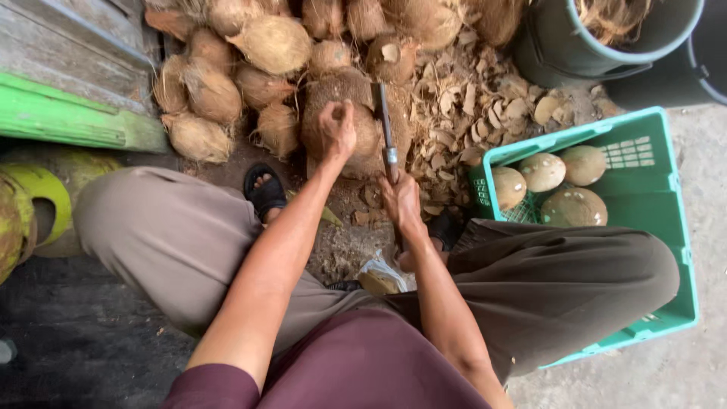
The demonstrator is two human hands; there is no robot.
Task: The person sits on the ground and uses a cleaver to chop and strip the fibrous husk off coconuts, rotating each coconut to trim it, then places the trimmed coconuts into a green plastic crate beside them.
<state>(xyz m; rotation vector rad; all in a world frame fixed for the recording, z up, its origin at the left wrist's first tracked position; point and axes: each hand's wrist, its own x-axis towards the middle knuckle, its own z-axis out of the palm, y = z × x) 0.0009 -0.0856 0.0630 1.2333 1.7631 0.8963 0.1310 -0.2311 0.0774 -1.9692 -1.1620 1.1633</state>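
Head view: left hand (338, 129) grips coconut (341, 113); right hand (401, 201) clenches blade (385, 125) beside crate (651, 227).

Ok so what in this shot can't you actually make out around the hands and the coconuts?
Head view only:
- Blade: its edge is hidden against the husked coconut.
- Handle: covered by the right hand.
- Left hand: its fingers curl over the coconut, grip unclear.
- Grey bucket: cut off by the top edge.
- Green crate: its near corner is hidden behind the right knee.
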